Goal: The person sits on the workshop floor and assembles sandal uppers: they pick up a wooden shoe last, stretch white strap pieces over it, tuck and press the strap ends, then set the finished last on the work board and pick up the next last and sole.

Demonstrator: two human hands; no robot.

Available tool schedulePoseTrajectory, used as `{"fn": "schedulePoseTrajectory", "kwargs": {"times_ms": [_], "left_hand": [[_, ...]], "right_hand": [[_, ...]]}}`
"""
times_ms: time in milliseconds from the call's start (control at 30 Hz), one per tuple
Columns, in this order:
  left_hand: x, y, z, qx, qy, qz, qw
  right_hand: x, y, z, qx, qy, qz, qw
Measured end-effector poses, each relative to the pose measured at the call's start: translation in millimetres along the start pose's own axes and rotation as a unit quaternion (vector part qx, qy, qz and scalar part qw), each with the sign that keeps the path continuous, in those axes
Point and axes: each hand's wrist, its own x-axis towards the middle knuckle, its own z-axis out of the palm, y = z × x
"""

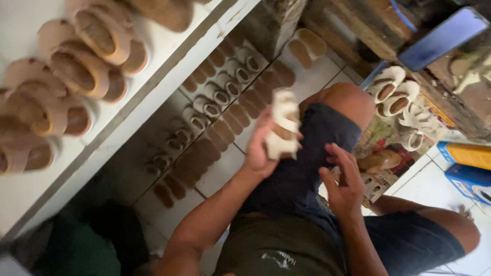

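Note:
My left hand [260,148] grips a cream-white sandal [283,122] and holds it above my raised knee [340,102]. My right hand [343,179] hovers beside it over my dark blue shorts, fingers apart and holding nothing. The sandal is blurred, with its strap side toward the right.
A white shelf [128,107] at the left carries several beige sandals [76,66]. Rows of soles and sandals [220,97] lie on the tiled floor ahead. More white sandals [394,92] are piled at the right near orange and blue boxes [468,168].

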Motion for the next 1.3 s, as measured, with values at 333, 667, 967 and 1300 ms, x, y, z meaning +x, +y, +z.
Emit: {"fn": "schedulePoseTrajectory", "kwargs": {"times_ms": [333,667,967,1300], "left_hand": [[49,22,-31,0.080,0.211,0.008,0.974],[31,-96,126,0.453,-0.146,-0.043,0.878],[53,-223,87,0.469,-0.185,-0.181,0.844],[114,-306,106,0.780,-0.317,0.082,0.534]], "right_hand": [[-29,60,-73,0.085,0.143,0.220,0.961],[-7,31,-67,0.310,0.089,0.019,0.946],[-22,89,-133,0.172,0.260,0.247,0.917],[-61,151,-144,0.369,0.451,0.242,0.776]]}}
